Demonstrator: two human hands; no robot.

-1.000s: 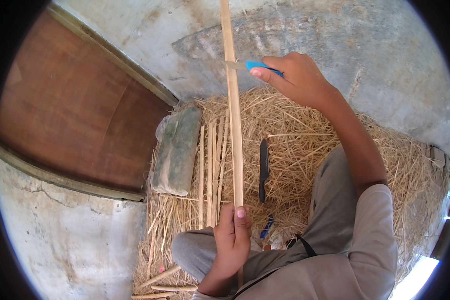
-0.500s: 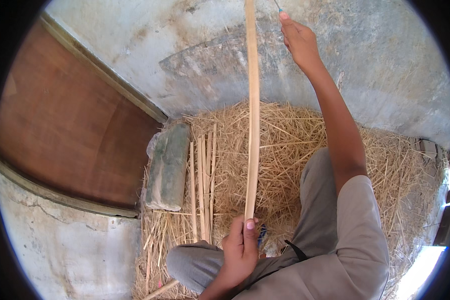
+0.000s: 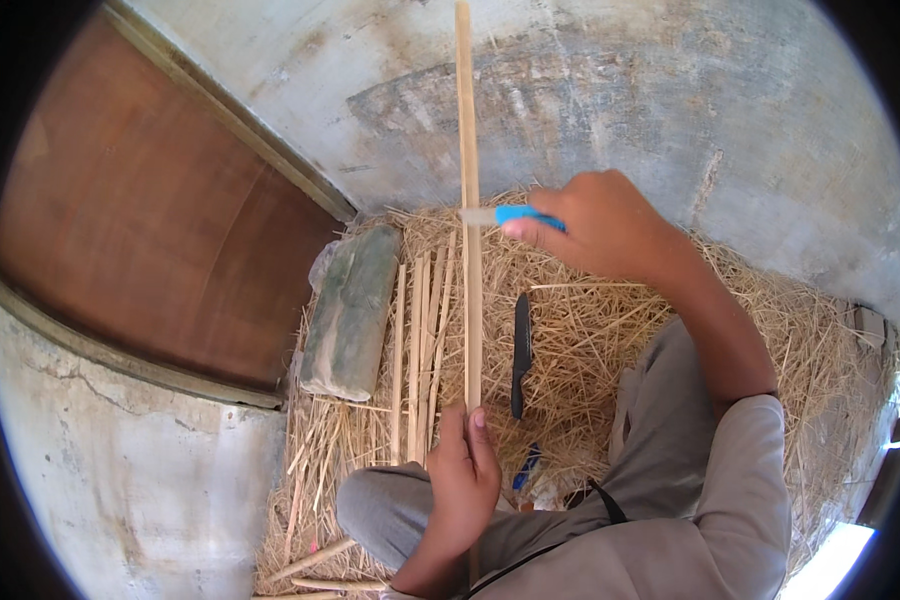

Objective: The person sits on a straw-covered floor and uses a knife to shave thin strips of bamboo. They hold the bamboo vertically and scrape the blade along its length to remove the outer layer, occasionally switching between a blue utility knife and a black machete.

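A long, pale bamboo or wood strip stands nearly upright before me, its far end against the backdrop of the wall. My left hand grips it low down, thumb along its face. My right hand is closed round the blue handle of a small knife. Its blurred blade reaches left across the upper half of the strip; whether it cuts in, I cannot tell. Right of the strip, a black knife lies on the straw, and a small blue object rests nearer my lap.
Straw covers the floor around my bent legs. Several cut strips lie side by side to the left, beside a greyish-green block. A weathered wall rises behind, with a brown panel at the left.
My right hand has come down from the top with the blue-handled knife to the strip. The strip's upper end has come into view, and the black knife is now uncovered.
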